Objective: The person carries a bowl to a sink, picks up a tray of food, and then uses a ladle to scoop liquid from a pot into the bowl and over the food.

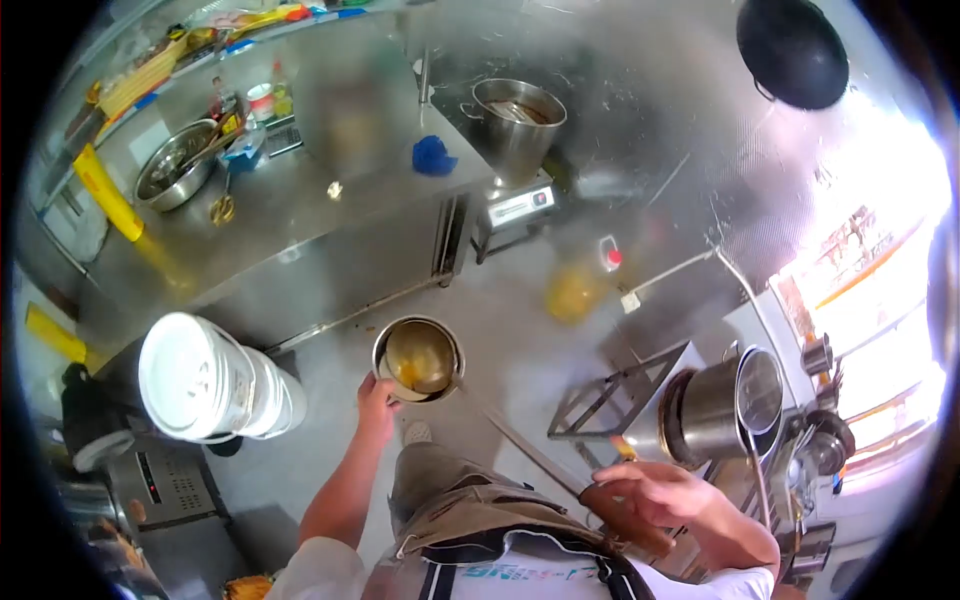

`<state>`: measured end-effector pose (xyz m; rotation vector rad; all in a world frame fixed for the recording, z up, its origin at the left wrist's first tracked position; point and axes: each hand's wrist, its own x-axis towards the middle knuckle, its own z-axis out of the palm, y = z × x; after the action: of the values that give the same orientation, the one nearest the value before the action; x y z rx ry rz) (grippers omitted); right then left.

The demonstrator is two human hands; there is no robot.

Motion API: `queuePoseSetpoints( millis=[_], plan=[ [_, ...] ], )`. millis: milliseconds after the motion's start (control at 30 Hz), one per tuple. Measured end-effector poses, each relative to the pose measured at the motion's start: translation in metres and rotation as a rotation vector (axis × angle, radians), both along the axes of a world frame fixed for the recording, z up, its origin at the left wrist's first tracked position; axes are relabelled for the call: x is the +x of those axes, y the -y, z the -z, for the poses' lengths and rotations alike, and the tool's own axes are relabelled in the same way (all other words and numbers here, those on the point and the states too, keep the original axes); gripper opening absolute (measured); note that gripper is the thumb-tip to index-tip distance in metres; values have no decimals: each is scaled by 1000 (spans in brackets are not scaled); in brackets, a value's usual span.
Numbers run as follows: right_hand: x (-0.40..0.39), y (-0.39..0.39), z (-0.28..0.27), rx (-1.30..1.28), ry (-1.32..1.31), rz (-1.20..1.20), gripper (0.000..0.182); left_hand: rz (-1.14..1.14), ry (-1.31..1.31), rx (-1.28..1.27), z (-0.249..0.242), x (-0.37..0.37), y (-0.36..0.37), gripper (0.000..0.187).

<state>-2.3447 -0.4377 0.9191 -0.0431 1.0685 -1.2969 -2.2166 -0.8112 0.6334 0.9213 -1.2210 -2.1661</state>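
My left hand (377, 400) grips the rim of a ladle bowl (419, 358), fingers curled on its edge; the bowl holds yellowish liquid and hangs over the floor in front of my legs. My right hand (655, 492) wraps loosely around the long handle (560, 470) near its end. White bucket (205, 378) to the left, steel pot (728, 403) right.

we count two bare hands, the left hand (377, 402) and the right hand (655, 492). we see one small round metal bowl (418, 358), one white plastic bucket (205, 378), two tall steel stockpots (517, 124) (725, 405), one large steel mixing bowl (176, 164), one black wok (792, 50), one blue cloth (433, 156) and one yellow oil bottle (580, 285).
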Motion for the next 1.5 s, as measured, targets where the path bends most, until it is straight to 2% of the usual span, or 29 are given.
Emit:
queuePoseSetpoints(
  millis=[67,133,167,233,300,367,433,533,567,600,700,767,900,967,1033,1100,1133,1200,1267,1400,1433,1467,1500],
  plan=[
    [-35,61,-11,224,-14,72,56,33,54,180,-32,-63,28,41],
    [-83,89,18,290,77,64,41,83,56,153,-41,-123,49,41],
    [-103,111,19,318,38,4,38,102,58,136,-39,-152,62,41],
    [-142,136,15,355,-85,-62,37,183,18,-86,-6,-206,87,40],
    [-186,146,29,363,-250,-186,34,180,21,-48,3,-257,106,39],
    [-233,161,33,344,-373,-212,24,68,55,246,-9,-313,122,39],
    [-282,171,42,274,-446,-203,18,74,81,88,-8,-359,145,39],
    [-368,198,48,162,-520,-196,19,-4,29,40,-27,-434,172,42],
    [-403,206,45,211,-424,-273,33,-24,33,107,-28,-454,181,42],
    [-432,215,44,194,-333,-237,38,-45,18,139,-24,-473,192,43],
    [-505,253,27,118,-191,-104,43,-106,-6,170,-14,-531,222,46],
    [-547,279,16,118,-136,-102,44,-154,-24,188,5,-565,239,45],
    [-624,318,21,91,29,-93,47,-225,-89,339,50,-608,280,42],
    [-653,343,18,104,115,-75,49,-215,174,-202,53,-614,292,41],
    [-677,369,18,96,197,-31,50,-336,156,-214,50,-627,316,40],
    [-706,397,23,54,296,-22,51,-599,-120,310,21,-639,351,38],
    [-717,410,24,47,333,-28,52,-764,114,337,20,-637,365,36],
    [-742,437,30,21,436,-31,53,-735,-24,257,4,-637,383,38],
    [-765,460,31,42,476,-40,54,-730,138,87,3,-640,390,39],
    [-791,494,34,65,473,-143,55,-628,200,-138,23,-649,376,39],
    [-796,503,30,90,433,-173,55,-610,217,-155,20,-653,371,39],
    [-801,510,29,118,392,-202,55,-602,275,-120,-2,-659,365,37],
    [-808,514,31,127,411,-223,54,-576,405,-185,-7,-661,359,36]
  ],
)
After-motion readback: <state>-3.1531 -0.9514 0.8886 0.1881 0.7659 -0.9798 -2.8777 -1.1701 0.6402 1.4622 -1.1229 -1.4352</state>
